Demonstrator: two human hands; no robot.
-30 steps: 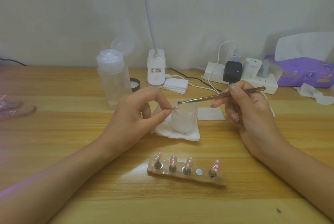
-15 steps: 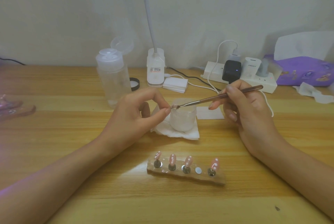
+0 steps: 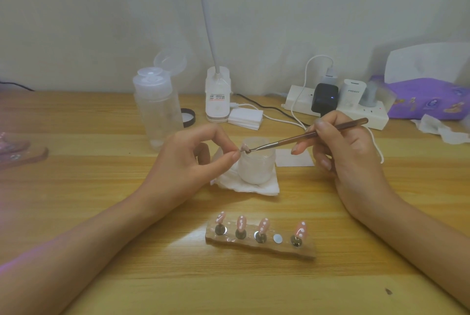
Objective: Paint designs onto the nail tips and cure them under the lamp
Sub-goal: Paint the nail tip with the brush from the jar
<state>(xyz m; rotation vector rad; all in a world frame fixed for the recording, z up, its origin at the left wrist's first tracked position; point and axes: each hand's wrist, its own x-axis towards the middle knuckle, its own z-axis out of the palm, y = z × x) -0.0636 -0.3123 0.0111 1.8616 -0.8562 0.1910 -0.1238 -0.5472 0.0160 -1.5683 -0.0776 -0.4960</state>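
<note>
Since a second ago the nail-art brush [image 3: 318, 134] has swung down and to the left, off the line of the jar rim, so that its bristle end now meets the nail tip [image 3: 243, 147] I am holding. Left hand [image 3: 188, 162]: thumb and forefinger closed in a fine pinch on the edge of that pale tip, other fingers curled behind. Right hand [image 3: 343, 152]: fingers wrapped pen-fashion round the brush's reddish handle, well back from the ferrule. Directly under the pinch stands an open white jar [image 3: 256, 169] on a folded tissue [image 3: 254, 187]; nearer me than the pinch lies the holder [image 3: 262, 247], carrying four pink tips with white dots [image 3: 263, 225] and one bare magnet disc [image 3: 277, 238]. The lamp [image 3: 218, 101] stands beyond the pinch, against the wall. Likely hazards: brush pressure on so narrow a hold could twist the tip free and drop it into the jar below; my forefinger, lying right beside the bristles, could smear wet paint; an overloaded brush would probably flood the dot.
</note>
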